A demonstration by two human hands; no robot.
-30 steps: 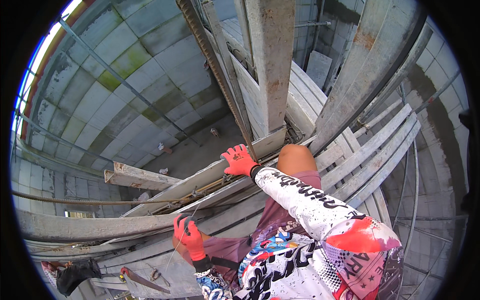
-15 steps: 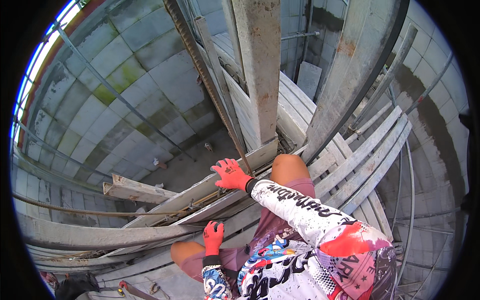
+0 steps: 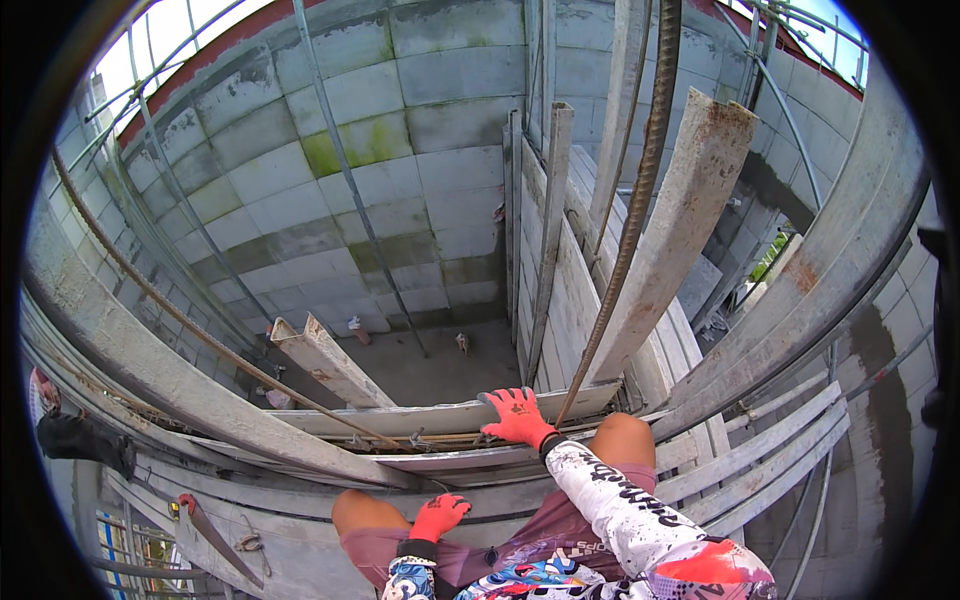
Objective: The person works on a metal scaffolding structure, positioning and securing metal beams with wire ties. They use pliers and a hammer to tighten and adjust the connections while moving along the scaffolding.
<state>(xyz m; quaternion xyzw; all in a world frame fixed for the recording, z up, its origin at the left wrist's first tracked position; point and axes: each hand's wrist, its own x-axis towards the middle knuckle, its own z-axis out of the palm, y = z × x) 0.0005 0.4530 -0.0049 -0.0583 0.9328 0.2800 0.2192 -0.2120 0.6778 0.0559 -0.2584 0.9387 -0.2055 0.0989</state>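
Note:
My right hand (image 3: 516,416), in a red glove with dark fingertips, has its fingers apart on the top edge of a pale form board (image 3: 460,418). Nothing shows in its grasp. Just beside it, a rusty ribbed rebar (image 3: 625,250) rises from the slot between two boards, where thin rebar (image 3: 400,440) also lies. My left hand (image 3: 440,516), gloved alike, is held low between my knees, over the plank below; its fingers are loosely bent and hold nothing visible. A scuffed grey upright beam (image 3: 670,240) stands past my right hand.
Below the boards lies a deep pit floor (image 3: 450,365) within a block wall (image 3: 360,180). A long curved beam (image 3: 180,370) crosses on the left. A handsaw (image 3: 222,540) lies on planks at lower left. Slatted planks (image 3: 760,460) extend right. A dark item (image 3: 85,445) sits far left.
The view has swung left and up, showing more of the pit and the handsaw. My right hand stays at the board edge beside the rebar; my left hand's fingers now point more to the right.

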